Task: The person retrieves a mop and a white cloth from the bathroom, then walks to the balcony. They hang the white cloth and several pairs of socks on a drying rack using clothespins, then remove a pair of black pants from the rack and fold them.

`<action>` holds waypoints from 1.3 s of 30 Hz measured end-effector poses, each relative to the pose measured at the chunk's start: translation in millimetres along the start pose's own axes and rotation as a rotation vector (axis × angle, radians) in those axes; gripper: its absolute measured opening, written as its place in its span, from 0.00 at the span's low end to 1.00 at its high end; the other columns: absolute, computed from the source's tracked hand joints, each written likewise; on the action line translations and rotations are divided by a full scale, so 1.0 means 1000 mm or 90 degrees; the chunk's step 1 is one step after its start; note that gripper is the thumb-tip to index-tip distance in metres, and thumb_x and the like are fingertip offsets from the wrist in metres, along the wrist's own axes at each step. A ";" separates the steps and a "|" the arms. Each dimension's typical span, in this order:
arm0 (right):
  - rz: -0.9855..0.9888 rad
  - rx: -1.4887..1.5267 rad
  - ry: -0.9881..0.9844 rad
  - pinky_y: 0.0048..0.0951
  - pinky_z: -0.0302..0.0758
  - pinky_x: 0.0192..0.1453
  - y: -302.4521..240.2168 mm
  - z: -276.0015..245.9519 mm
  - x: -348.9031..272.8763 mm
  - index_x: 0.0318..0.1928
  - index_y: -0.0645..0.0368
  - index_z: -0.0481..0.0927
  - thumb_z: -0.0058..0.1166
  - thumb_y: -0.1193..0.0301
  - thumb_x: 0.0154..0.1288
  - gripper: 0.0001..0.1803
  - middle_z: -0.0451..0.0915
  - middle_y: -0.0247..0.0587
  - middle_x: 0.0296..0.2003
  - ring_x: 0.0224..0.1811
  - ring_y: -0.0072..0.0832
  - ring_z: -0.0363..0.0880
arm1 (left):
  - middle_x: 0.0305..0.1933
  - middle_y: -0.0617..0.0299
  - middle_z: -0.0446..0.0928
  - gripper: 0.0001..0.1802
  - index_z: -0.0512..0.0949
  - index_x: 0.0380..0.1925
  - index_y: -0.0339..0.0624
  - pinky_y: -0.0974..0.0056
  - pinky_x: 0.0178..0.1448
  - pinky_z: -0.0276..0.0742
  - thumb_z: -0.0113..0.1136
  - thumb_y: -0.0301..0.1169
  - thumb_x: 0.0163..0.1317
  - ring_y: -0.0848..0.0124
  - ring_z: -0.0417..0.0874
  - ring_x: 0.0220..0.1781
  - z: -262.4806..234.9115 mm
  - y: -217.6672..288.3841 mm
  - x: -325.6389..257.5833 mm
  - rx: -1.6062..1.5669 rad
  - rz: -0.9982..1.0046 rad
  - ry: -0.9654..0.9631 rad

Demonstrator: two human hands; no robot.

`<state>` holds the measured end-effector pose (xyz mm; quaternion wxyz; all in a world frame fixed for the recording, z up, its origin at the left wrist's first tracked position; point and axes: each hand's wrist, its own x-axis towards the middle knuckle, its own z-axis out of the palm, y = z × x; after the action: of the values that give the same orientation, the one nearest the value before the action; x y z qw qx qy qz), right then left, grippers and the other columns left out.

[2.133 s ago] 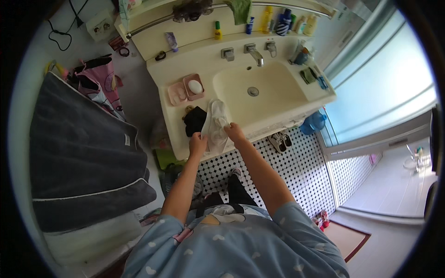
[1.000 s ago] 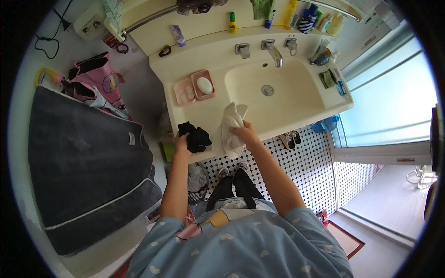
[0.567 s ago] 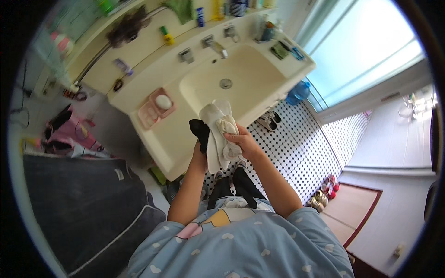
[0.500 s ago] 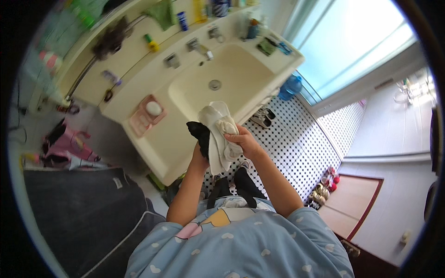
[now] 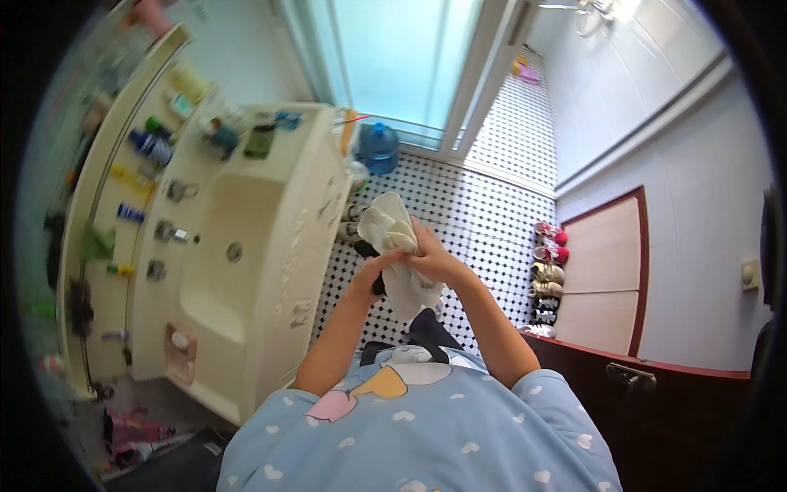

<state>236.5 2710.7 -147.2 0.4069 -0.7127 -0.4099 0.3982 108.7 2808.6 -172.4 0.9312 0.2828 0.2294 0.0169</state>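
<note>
In front of my body I hold a bundle of white socks (image 5: 385,223) between both hands, over the tiled floor. My left hand (image 5: 375,277) is closed on the near-left side of the bundle, and a black sock (image 5: 366,248) shows beside it, partly hidden behind the white ones. My right hand (image 5: 436,261) grips the right side, its fingers wrapped round the white fabric. The two hands meet at the middle of the bundle, and part of the white fabric hangs down below them.
To the left stands a cream washbasin (image 5: 213,287) with a pink soap dish (image 5: 180,354). A blue water jug (image 5: 379,149) is by the frosted glass door (image 5: 402,70). Several shoes (image 5: 548,272) line the right wall, near a dark wooden door (image 5: 656,418).
My view and body have turned right, so the washbasin now lies to the left. The socks have moved from the basin's edge to over the floor, and my hands have come together.
</note>
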 end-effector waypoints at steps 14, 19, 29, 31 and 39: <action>-0.038 0.199 0.254 0.32 0.56 0.64 0.105 -0.270 0.025 0.56 0.57 0.69 0.40 0.72 0.62 0.20 0.54 0.50 0.62 0.64 0.38 0.55 | 0.46 0.56 0.74 0.24 0.67 0.51 0.44 0.57 0.47 0.77 0.57 0.37 0.55 0.63 0.78 0.46 0.152 -0.014 0.289 -0.039 -0.157 -0.065; -0.057 0.105 0.308 0.37 0.56 0.63 0.129 -0.365 0.081 0.55 0.54 0.72 0.42 0.73 0.59 0.21 0.52 0.56 0.62 0.65 0.44 0.54 | 0.45 0.57 0.74 0.24 0.67 0.50 0.45 0.59 0.44 0.78 0.58 0.40 0.55 0.65 0.78 0.43 0.199 0.011 0.406 -0.023 -0.181 -0.080; -0.051 0.389 0.415 0.26 0.60 0.62 0.176 -0.574 0.165 0.60 0.69 0.59 0.48 0.73 0.59 0.29 0.65 0.49 0.56 0.58 0.28 0.64 | 0.41 0.57 0.76 0.22 0.70 0.47 0.44 0.61 0.42 0.78 0.57 0.38 0.52 0.67 0.79 0.40 0.316 0.075 0.623 0.182 -0.240 -0.055; -0.033 0.396 0.411 0.25 0.62 0.60 0.193 -0.614 0.183 0.59 0.69 0.60 0.49 0.73 0.59 0.28 0.66 0.48 0.55 0.56 0.27 0.66 | 0.42 0.57 0.76 0.24 0.70 0.48 0.43 0.60 0.42 0.78 0.58 0.39 0.50 0.66 0.80 0.40 0.328 0.080 0.671 0.212 -0.254 -0.037; 0.017 0.178 0.411 0.25 0.64 0.57 0.250 -0.785 0.262 0.57 0.68 0.64 0.49 0.70 0.59 0.26 0.70 0.49 0.53 0.53 0.29 0.69 | 0.42 0.57 0.75 0.23 0.70 0.47 0.45 0.59 0.43 0.78 0.58 0.38 0.50 0.65 0.79 0.42 0.408 0.103 0.840 0.182 -0.252 -0.016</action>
<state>1100.1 2666.8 -158.6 0.6040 -0.7445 -0.1920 0.2100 1048.6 2819.0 -168.2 0.8696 0.3615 0.2685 -0.2023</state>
